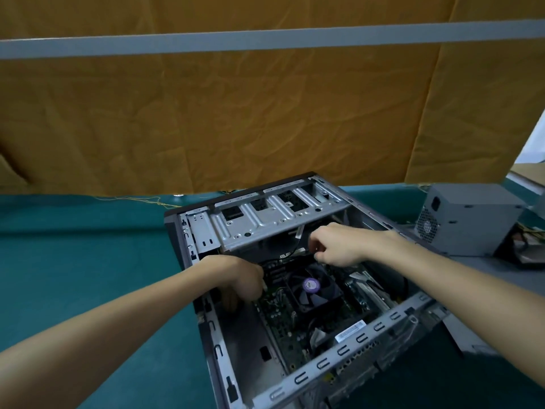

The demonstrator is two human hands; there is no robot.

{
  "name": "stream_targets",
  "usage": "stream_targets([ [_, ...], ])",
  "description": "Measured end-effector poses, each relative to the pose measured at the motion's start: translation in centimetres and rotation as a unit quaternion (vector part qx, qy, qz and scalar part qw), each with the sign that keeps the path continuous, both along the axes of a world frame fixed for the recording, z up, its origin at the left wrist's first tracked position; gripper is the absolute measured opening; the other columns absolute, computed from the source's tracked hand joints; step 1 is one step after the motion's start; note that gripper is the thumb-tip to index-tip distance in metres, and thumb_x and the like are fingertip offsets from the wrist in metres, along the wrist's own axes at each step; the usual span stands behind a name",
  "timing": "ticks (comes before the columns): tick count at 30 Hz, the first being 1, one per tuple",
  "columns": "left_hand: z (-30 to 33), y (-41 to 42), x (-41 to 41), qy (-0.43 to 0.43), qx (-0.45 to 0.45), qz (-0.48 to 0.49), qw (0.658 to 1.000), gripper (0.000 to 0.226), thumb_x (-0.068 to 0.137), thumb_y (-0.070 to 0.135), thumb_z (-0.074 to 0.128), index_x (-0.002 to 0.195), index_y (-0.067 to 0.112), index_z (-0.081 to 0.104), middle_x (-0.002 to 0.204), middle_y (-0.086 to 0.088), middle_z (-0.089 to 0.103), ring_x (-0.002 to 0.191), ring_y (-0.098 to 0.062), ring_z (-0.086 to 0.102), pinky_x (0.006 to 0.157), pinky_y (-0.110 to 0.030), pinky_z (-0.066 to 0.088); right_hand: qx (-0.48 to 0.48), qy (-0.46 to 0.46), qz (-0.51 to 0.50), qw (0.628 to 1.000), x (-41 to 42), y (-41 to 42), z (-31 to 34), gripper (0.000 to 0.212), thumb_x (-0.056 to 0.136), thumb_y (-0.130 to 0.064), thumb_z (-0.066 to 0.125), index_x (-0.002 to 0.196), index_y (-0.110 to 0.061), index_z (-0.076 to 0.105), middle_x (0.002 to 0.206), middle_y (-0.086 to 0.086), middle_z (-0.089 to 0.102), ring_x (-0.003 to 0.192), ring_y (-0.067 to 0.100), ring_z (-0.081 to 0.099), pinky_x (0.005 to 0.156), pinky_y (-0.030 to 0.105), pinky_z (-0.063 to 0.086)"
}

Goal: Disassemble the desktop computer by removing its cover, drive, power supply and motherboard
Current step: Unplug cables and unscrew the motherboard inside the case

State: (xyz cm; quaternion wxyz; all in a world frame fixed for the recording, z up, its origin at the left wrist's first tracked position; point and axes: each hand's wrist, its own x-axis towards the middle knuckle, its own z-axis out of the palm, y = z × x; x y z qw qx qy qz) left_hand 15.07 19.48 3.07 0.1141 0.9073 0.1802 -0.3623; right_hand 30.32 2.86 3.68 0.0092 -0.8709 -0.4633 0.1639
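- Teal cloth covers the work surface (88, 261), with a wrinkled mustard-yellow sheet (236, 113) hung behind it; on the cloth an open grey steel computer case (348, 346) lies on its side, its cover already off.
- Inside the case sits the green motherboard (280, 323), flat on the case floor, its long axis running from the near rim toward the drive cage; a black cooler fan with a purple hub sticker (311, 286) is mounted at its middle.
- At the far end of the case, the silver stamped-metal drive cage (265, 219) shows empty bays.
- Outside the case, well apart to its right, a grey boxy power supply (469, 219) stands with its cables trailing.
- Left of the fan, the left hand (241, 278) reaches down to the board's edge, fingers curled; what they hold is hidden, so its grip cannot be told.
- Beyond the fan, just under the drive cage, the right hand (333, 246) pinches something small near a thin black cable (290, 251); which of the two it grips is unclear.
- Judging by this, the board is the last part left, and both hands lie at its far end, the left nearer the board itself.
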Motion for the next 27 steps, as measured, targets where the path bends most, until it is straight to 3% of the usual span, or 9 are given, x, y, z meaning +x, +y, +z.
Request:
stream_targets([
  [1,-0.1,0.0,0.1,0.006,-0.027,0.014,1.0,0.041,0.102,0.009,0.043,0.14,-0.004,0.039,0.129,-0.024,0.06,0.096,-0.037,0.071,0.074,-0.039,0.058,-0.008,0.005,-0.004,1.0,0.0,0.4,-0.2,0.016,0.094,-0.025,0.054,0.095,-0.011,0.062,0.094,0.008,0.066,0.079,0.028,0.063,0.075,0.041,0.054],
  [3,0.0,0.2,0.2,0.013,-0.049,0.016,0.999,0.037,0.101,0.008,0.044,0.137,-0.002,0.038,0.116,-0.018,0.061,0.076,-0.03,0.065,0.061,-0.036,0.052,-0.011,0.017,-0.006,1.0,-0.2,1.0,-0.5,0.024,0.095,-0.027,0.052,0.092,-0.005,0.061,0.09,0.012,0.067,0.071,0.03,0.058,0.067,0.041,0.049],
  [6,0.2,0.5,0.6,-0.009,-0.056,0.003,0.998,0.01,0.097,0.005,0.051,0.098,0.003,0.061,0.081,-0.006,0.062,0.055,-0.017,0.049,0.048,-0.027,0.036,0.004,0.029,-0.007,1.0,-0.5,1.2,-1.2,0.036,0.098,-0.038,0.051,0.091,-0.005,0.061,0.083,0.008,0.067,0.073,0.033,0.062,0.068,0.038,0.05],
  [8,0.7,0.2,0.4,-0.042,-0.105,-0.003,0.994,0.024,0.096,0.005,0.05,0.081,0.008,0.069,0.083,-0.009,0.071,0.059,-0.018,0.056,0.049,-0.024,0.039,0.017,0.027,-0.005,0.999,-0.5,1.0,-1.7,0.036,0.099,-0.042,0.051,0.087,-0.009,0.061,0.078,0.002,0.064,0.068,0.025,0.06,0.065,0.036,0.046],
  [11,2.3,-0.3,0.0,-0.13,-0.168,-0.027,0.977,0.014,0.1,0.014,0.053,0.098,0.009,0.066,0.088,-0.002,0.075,0.065,-0.01,0.067,0.054,-0.018,0.047,0.062,0.032,-0.005,0.998,-0.1,0.3,-1.8,0.023,0.096,-0.04,0.055,0.086,-0.02,0.062,0.084,-0.003,0.067,0.075,0.02,0.066,0.072,0.038,0.054],
  [16,7.1,-0.1,-0.4,-0.352,-0.159,-0.09,0.918,0.014,0.099,0.024,0.062,0.09,0.016,0.069,0.071,0.004,0.074,0.059,-0.01,0.068,0.061,-0.026,0.055,0.17,0.027,0.005,0.985,0.2,0.1,-1.3,0.011,0.09,-0.04,0.066,0.083,-0.033,0.061,0.082,-0.014,0.065,0.077,0.006,0.064,0.063,0.027,0.046],
  [19,9.5,-0.3,-0.3,-0.417,-0.274,-0.09,0.862,0.011,0.099,0.022,0.063,0.094,0.015,0.07,0.069,0.003,0.069,0.059,-0.015,0.062,0.061,-0.035,0.054,0.242,0.067,-0.007,0.968,-0.5,0.6,-1.1,0.028,0.081,-0.06,0.065,0.088,-0.033,0.071,0.079,-0.016,0.068,0.071,0.0,0.063,0.064,0.023,0.049],
  [23,11.7,-0.2,1.0,-0.491,-0.387,-0.06,0.778,0.011,0.103,0.013,0.059,0.1,0.008,0.068,0.07,-0.001,0.063,0.057,-0.016,0.05,0.051,-0.024,0.043,0.37,0.108,-0.014,0.923,-1.6,0.6,-0.1,0.033,0.082,-0.065,0.069,0.087,-0.032,0.064,0.068,-0.008,0.063,0.059,0.005,0.055,0.06,0.028,0.044],
  [27,12.5,-0.2,3.1,-0.507,-0.407,-0.053,0.758,0.013,0.104,0.009,0.054,0.104,0.006,0.067,0.074,-0.005,0.065,0.056,-0.018,0.047,0.05,-0.025,0.041,0.42,0.244,-0.034,0.873,-2.3,1.2,2.4,0.022,0.099,-0.056,0.055,0.106,-0.037,0.062,0.054,0.0,0.057,0.044,0.012,0.048,0.048,0.026,0.038],
])
